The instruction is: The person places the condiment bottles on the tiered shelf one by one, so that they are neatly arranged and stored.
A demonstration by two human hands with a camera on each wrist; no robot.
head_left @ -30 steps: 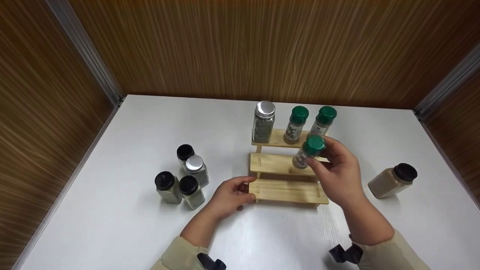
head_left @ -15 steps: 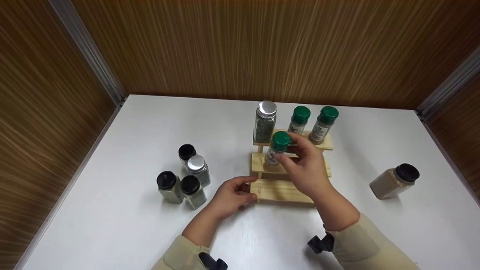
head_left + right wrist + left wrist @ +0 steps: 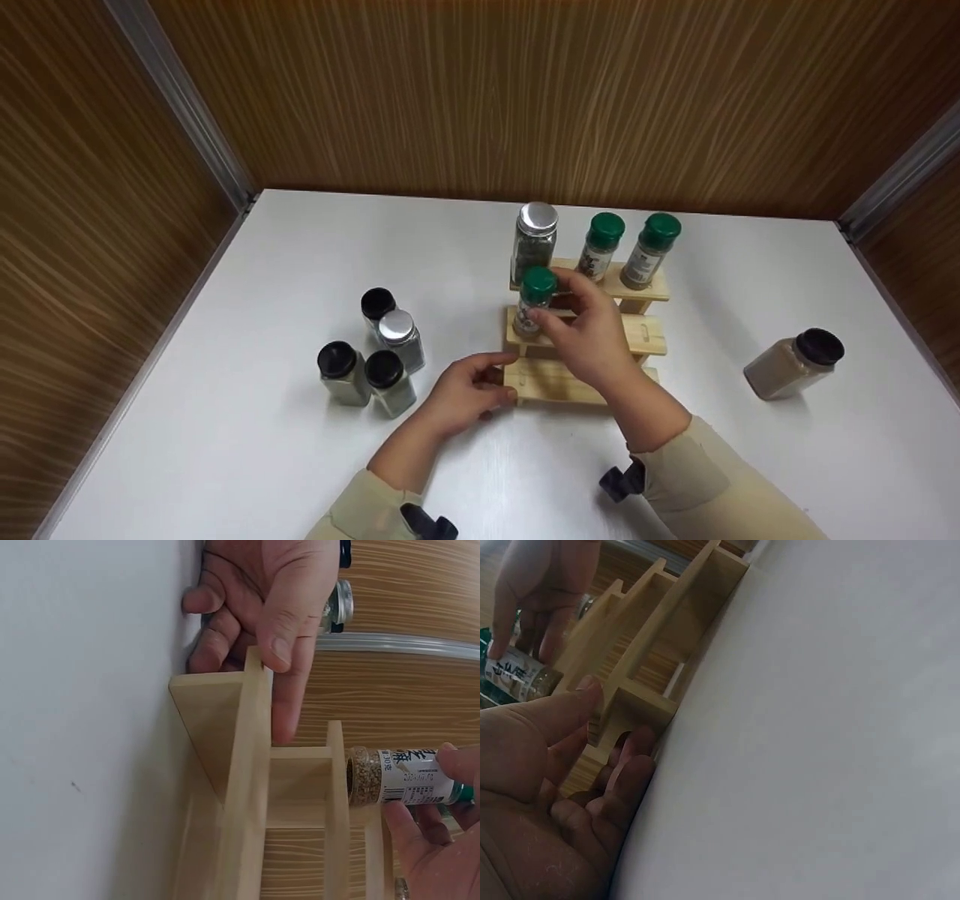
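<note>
Surface: white table boxed in by wood-grain walls; the stepped wooden rack stood toward its back.
Left hand: left hand curled round the rack's lowest step at its left end, thumb on top; seemingly to steady the rack.
Right hand: right hand pinched the green-capped jar by its body; the base was at the left end of the rack's middle step, touching or just above, I could not tell.
Top step: silver-lidded jar and two green-capped jars stood upright.
Left of rack: four jars clustered.
Right of rack: black-capped jar, tilted, well apart.
</note>
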